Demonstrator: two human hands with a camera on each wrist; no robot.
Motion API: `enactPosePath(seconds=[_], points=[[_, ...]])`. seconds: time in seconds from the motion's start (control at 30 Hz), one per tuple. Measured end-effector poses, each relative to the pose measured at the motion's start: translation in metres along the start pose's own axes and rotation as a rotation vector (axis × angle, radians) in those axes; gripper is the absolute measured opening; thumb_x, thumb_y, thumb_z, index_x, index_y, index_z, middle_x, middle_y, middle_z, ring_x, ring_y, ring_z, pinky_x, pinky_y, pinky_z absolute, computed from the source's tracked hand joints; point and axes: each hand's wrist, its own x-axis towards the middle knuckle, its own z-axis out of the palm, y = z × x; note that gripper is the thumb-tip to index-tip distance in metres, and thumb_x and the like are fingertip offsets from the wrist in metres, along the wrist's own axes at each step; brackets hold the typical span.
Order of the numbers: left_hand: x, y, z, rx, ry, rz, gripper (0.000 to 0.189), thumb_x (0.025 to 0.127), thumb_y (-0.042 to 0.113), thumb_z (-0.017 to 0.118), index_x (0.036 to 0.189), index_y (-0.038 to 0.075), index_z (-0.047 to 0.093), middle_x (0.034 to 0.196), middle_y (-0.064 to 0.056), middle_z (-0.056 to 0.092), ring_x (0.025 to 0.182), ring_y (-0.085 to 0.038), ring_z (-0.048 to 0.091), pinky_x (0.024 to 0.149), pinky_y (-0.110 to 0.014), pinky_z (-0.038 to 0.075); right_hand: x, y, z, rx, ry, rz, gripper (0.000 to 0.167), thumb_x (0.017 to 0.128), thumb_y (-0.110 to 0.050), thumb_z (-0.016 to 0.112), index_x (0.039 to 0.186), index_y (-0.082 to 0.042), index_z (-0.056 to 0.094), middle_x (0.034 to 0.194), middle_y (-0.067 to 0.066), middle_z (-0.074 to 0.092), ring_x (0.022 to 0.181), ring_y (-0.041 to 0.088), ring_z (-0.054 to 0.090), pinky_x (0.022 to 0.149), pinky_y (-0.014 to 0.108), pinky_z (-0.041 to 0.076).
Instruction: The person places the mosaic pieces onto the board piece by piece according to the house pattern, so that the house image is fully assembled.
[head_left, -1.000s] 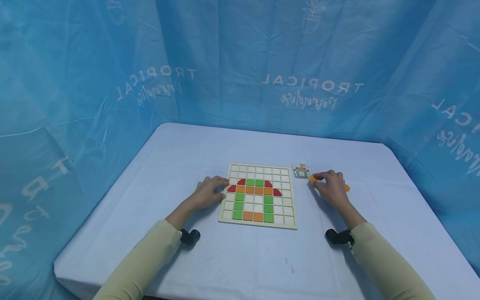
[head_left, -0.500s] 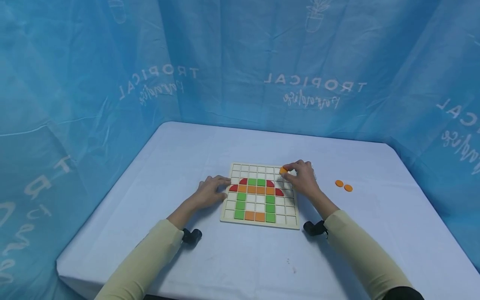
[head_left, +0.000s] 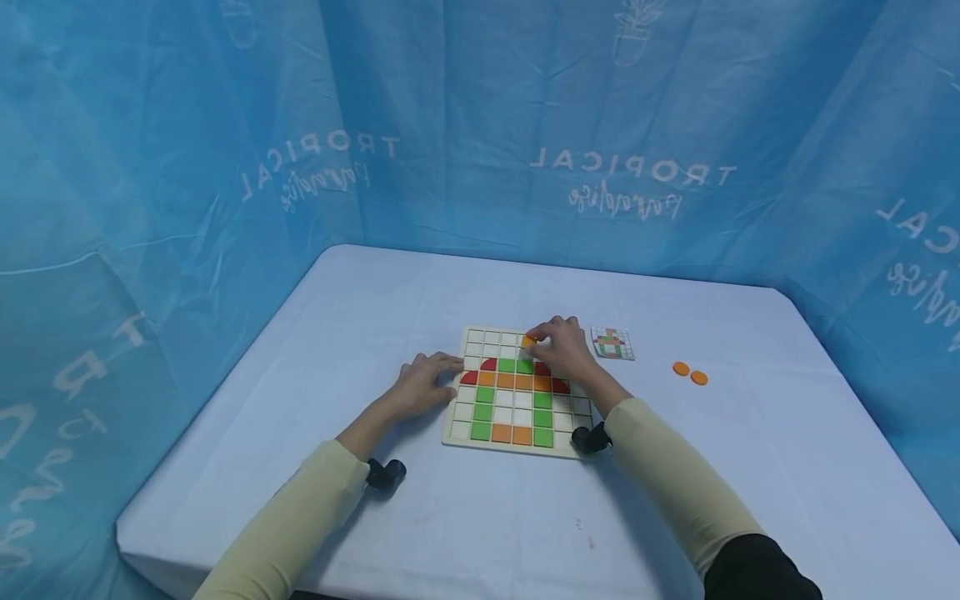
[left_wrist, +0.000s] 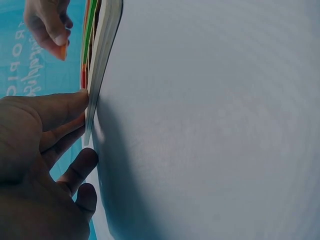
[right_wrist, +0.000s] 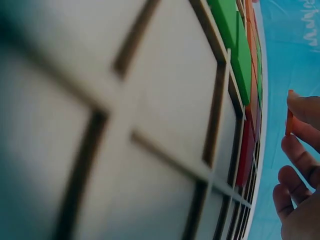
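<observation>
A wooden grid board (head_left: 480, 445) lies flat on the table, with green, orange and red tiles set in its cells as a pattern. My right hand (head_left: 562, 348) pinches an orange tile (head_left: 528, 342) above the board's upper rows. In the right wrist view that orange tile (right_wrist: 289, 112) appears edge-on between thumb and fingertips, apart from the board. At the board's left edge, my left hand (head_left: 417, 387) rests with extended fingers touching the side. The left wrist view shows its fingers (left_wrist: 65, 107) against the board's edge (left_wrist: 107, 45). Part of the red tiles is hidden behind my right hand.
A small pattern card (head_left: 612, 342) lies right of the board's top corner. Two round orange pieces, a nearer disc (head_left: 699, 377) and a farther disc (head_left: 680, 368), lie beyond it on the white cloth (head_left: 495, 525). Blue curtains (head_left: 480, 125) surround the table.
My right hand has moved left from beside the card to above the board, carrying the orange tile. The card and both discs are now uncovered. My left hand stays at the board's edge.
</observation>
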Motion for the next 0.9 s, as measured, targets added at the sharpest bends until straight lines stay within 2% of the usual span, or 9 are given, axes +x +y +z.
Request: enactPosePath(seconds=[0.27, 0.43, 0.9], points=[[0.0003, 0.0017, 0.0006, 0.004, 0.003, -0.021, 0.047, 0.088, 0.015, 0.070, 0.133, 0.010, 0.058, 0.142, -0.003, 0.048, 0.137, -0.030, 0.030, 0.096, -0.047, 0.026, 0.0054, -0.0021, 0.0023, -0.018, -0.067, 0.028, 0.031, 0.086, -0.024, 0.072, 0.114, -0.008, 0.071, 0.103, 0.008, 0.059, 0.100, 0.026, 0.044, 0.087, 0.045, 0.038], [0.0002, 0.0023, 0.0001, 0.006, 0.000, -0.024, 0.047, 0.088, 0.015, 0.070, 0.133, 0.010, 0.058, 0.142, -0.003, 0.048, 0.138, -0.032, 0.027, 0.099, -0.049, 0.024, 0.0056, -0.0007, 0.0033, -0.024, -0.106, 0.040, 0.032, 0.087, -0.025, 0.071, 0.114, -0.009, 0.071, 0.102, 0.007, 0.058, 0.099, 0.025, 0.045, 0.084, 0.043, 0.040], [0.0008, 0.0020, 0.0004, 0.019, -0.003, -0.024, 0.047, 0.088, 0.015, 0.070, 0.133, 0.010, 0.058, 0.142, -0.004, 0.047, 0.139, -0.033, 0.025, 0.101, -0.050, 0.023, 0.0057, 0.0005, 0.0034, -0.032, -0.120, 0.003, 0.026, 0.089, -0.024, 0.069, 0.112, -0.012, 0.072, 0.102, 0.008, 0.059, 0.097, 0.026, 0.045, 0.081, 0.043, 0.040]])
